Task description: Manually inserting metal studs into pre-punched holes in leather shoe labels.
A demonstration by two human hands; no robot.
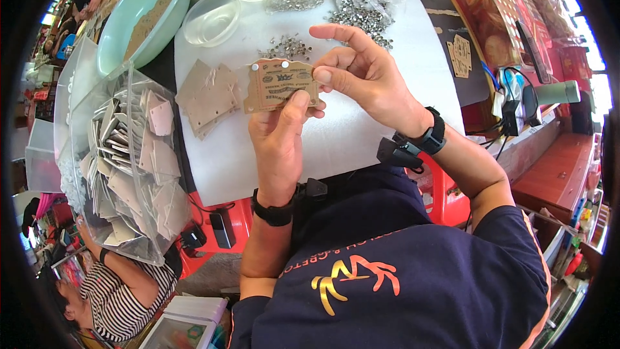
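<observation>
My left hand (279,148) holds a brown printed card (274,81) above the white work surface (336,145), its thumb across the card's front. Two small round silver pieces sit along the card's upper edge. At the card's right corner, my right hand (374,81) pinches with thumb and index finger, the other fingers lifted; whether a small piece lies between them is hidden. Just beyond the card is a small scatter of shiny metal pieces (287,47). A loose pile of plain greyish-brown cards (206,100) lies left of the card.
Plastic bags hold more metal pieces (365,10) at the back, near a clear round tub (212,21). On the left stand a pale green basin (106,45) and a clear bin (145,236) full of cards. Another person in a striped top (123,297) sits at lower left.
</observation>
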